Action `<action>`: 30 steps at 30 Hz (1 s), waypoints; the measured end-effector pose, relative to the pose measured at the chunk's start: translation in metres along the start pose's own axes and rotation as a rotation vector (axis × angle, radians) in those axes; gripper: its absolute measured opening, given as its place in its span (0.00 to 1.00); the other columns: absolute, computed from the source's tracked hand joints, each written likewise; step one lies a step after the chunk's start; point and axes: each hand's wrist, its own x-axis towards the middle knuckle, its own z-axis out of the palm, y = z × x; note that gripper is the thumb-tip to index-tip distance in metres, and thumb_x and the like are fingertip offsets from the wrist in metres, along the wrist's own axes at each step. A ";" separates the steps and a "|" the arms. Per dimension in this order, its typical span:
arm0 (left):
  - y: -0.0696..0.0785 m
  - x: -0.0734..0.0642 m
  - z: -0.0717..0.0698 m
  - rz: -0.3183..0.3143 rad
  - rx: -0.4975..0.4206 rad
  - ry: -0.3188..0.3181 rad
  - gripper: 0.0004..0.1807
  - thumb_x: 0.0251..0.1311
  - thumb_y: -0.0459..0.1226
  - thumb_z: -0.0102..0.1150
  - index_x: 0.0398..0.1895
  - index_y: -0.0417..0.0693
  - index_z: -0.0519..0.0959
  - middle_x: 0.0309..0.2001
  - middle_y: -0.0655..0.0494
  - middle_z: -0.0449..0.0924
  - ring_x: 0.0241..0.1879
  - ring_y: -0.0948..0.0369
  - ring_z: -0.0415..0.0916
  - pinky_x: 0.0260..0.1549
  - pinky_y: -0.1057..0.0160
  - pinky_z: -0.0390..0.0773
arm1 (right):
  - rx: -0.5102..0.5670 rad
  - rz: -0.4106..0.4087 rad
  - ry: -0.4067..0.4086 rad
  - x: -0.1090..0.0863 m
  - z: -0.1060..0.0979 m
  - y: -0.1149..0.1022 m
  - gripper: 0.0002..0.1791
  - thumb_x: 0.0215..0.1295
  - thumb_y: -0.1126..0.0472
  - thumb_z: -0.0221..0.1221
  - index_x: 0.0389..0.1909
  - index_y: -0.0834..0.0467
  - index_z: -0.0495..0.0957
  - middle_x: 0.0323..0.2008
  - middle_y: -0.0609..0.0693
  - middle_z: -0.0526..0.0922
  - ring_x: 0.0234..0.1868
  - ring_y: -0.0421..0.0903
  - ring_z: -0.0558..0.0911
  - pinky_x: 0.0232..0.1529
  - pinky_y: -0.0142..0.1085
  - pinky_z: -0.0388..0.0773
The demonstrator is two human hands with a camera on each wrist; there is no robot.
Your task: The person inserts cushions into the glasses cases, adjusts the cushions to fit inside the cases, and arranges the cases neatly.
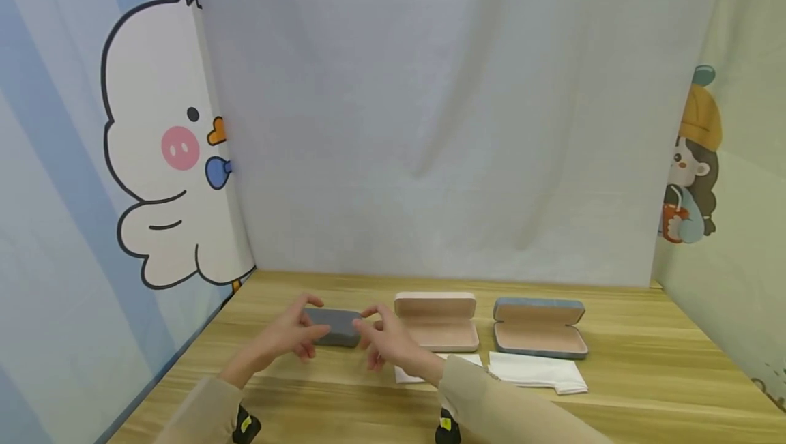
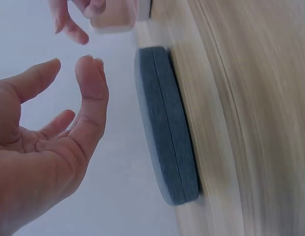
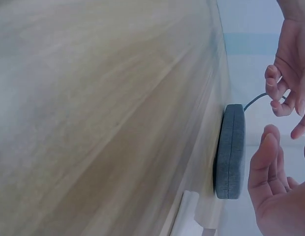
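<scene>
Beige sleeves (image 1: 516, 400) lead to two hands (image 1: 285, 335) (image 1: 393, 345), loosely spread, above a closed grey case (image 1: 341, 324).

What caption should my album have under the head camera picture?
Left fingers and right fingers hover near a closed gray case, beside two open cases and white cloths.

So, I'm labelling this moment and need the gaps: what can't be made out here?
Inside of the gray case: all views, because it is shut.
Middle of the left white cloth: head view, covered by the right arm.
Part of the pale case: left wrist view, cut off by the top edge.
</scene>
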 end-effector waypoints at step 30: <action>0.020 0.008 0.059 0.001 -0.119 -0.026 0.26 0.67 0.38 0.55 0.63 0.41 0.58 0.34 0.45 0.75 0.21 0.58 0.79 0.21 0.55 0.84 | 0.044 0.021 0.033 -0.050 -0.064 0.002 0.27 0.72 0.50 0.52 0.61 0.65 0.60 0.23 0.50 0.79 0.12 0.39 0.76 0.11 0.29 0.65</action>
